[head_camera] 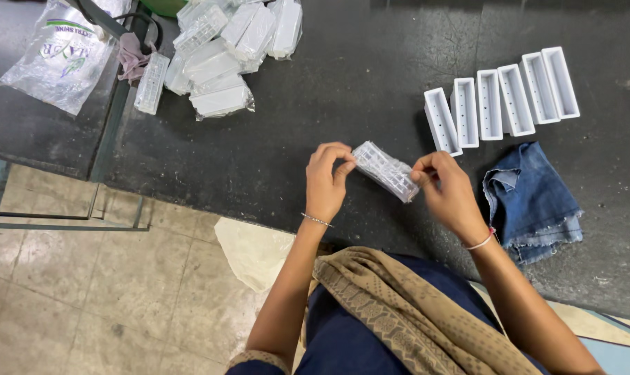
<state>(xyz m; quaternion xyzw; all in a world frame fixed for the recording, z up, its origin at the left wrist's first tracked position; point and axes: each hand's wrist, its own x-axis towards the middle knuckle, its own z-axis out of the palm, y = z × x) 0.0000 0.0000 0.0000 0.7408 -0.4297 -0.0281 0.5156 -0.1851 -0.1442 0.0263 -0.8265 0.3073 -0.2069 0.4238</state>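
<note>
**Wrapped white part pinched at both ends, over black table**

Held: small white grid-patterned plastic part in clear wrap (386, 171), just above the black table (329, 104), near frame centre. Long axis tilted, from 10 o'clock down to 4 o'clock. Gripped at both ends: left hand (326, 184) at the 10 o'clock end, right hand (448, 191) at the 4 o'clock end. Both hands mostly closed, thumb and fingertips pinched on the wrap, other fingers curled; nothing else in either. Equally near, both touching; part lay between them, at 2 o'clock from the left hand, at 10 o'clock from the right. Whether pinching wrap only or the part itself: could not tell.

Outward, at 1 o'clock from the part: row of open white rectangular trays (499, 102), six counted, standing side by side, touching, long axes near 12–6. At 4 o'clock, just beside the right hand: one folded blue denim scrap (534, 198), frayed edge.

At 11 o'clock, well apart: pile of wrapped white parts (221, 55), roughly ten, exact count unclear from overlap; one more lay apart at the pile's 8 o'clock side. Next to it a pinkish rag (129, 55). Far at 10 o'clock: one clear printed plastic bag (61, 55), flat on a second dark surface.

Below table edge, at 7 o'clock: pale bag or sheet (252, 250) on tiled floor (85, 298).
</note>
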